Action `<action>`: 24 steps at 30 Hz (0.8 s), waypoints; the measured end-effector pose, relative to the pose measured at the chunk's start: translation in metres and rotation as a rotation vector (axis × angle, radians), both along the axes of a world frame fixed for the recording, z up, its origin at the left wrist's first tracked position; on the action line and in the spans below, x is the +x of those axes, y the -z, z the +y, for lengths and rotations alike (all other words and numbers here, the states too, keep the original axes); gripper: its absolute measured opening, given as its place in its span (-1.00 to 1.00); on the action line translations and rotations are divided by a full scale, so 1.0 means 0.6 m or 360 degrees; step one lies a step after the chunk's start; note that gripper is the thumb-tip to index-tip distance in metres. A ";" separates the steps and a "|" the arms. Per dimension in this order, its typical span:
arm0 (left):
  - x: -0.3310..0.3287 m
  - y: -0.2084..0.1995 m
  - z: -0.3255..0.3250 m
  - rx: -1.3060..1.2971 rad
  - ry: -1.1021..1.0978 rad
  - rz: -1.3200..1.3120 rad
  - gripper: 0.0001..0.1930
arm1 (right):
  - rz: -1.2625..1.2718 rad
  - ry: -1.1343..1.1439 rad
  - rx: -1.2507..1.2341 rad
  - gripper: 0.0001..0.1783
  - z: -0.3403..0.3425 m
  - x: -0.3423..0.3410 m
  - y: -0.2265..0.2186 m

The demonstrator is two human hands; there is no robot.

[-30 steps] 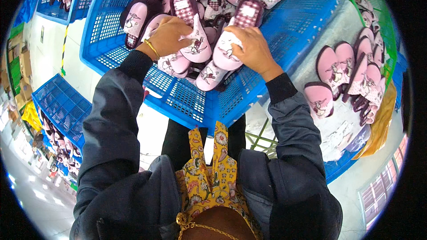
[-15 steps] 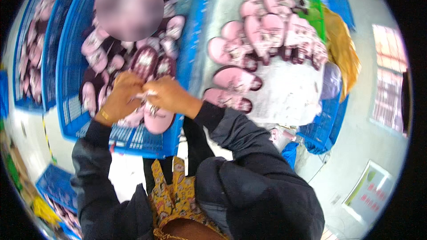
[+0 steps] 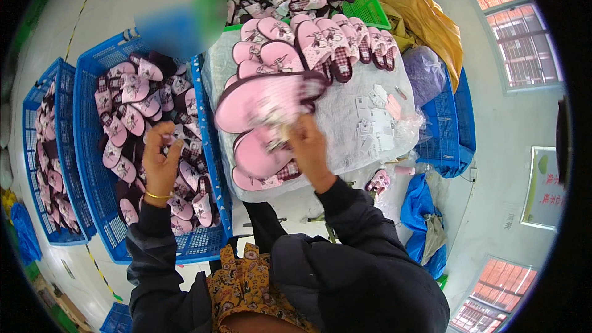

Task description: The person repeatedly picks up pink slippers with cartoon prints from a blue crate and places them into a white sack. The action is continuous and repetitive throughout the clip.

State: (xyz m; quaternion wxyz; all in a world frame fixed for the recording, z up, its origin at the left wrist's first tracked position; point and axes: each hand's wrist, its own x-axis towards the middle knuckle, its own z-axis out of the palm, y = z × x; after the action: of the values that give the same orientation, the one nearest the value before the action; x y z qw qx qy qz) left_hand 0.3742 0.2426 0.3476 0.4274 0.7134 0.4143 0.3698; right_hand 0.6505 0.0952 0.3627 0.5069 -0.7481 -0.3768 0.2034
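Note:
My right hand (image 3: pixel 310 151) is closed on a pair of pink slippers (image 3: pixel 250 108) with dark trim and printed uppers. The pair is blurred by motion, over the white-covered table, one slipper above the other. My left hand (image 3: pixel 161 163) hangs over the blue crate (image 3: pixel 111 222), its thumb and fingers apart and nothing plainly held. Heaped in that crate are many pink slippers (image 3: pixel 132 117), some with checked insoles. On the table, rows of pink slippers (image 3: pixel 333 37) lie beyond the pair in my right hand.
A green crate (image 3: pixel 370 9) of slippers stands at the table's far side. White cards (image 3: pixel 376 126) lie on the table's right part. Another blue crate (image 3: pixel 58 234) of slippers is at far left. Yellow sheeting (image 3: pixel 425 15) and a blue crate (image 3: pixel 441 123) are at right.
My right hand has moved from the blue crate to over the table, carrying slippers. My left hand has parted from it and stays over the crate. The view has swung right.

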 end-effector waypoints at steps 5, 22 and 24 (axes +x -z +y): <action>0.060 0.107 -0.079 -0.0115 0.0421 0.0364 -0.69 | 0.0585 0.0714 0.0406 -0.86 0.006 0.268 0.046; -0.142 0.205 -0.276 -0.0975 0.0222 0.1070 -0.76 | -0.1792 0.0097 -0.0918 -0.22 0.106 0.804 0.340; -0.148 0.212 -0.292 -0.1021 0.0208 0.1049 -0.76 | -0.0714 0.0593 -0.0625 -0.23 0.118 0.803 0.333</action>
State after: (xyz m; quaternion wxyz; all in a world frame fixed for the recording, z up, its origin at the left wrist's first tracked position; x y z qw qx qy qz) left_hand 0.2852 0.0673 0.2206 0.4944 0.6492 0.5757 -0.0513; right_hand 1.1322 0.1661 0.1628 0.2863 -0.9133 -0.2895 0.0065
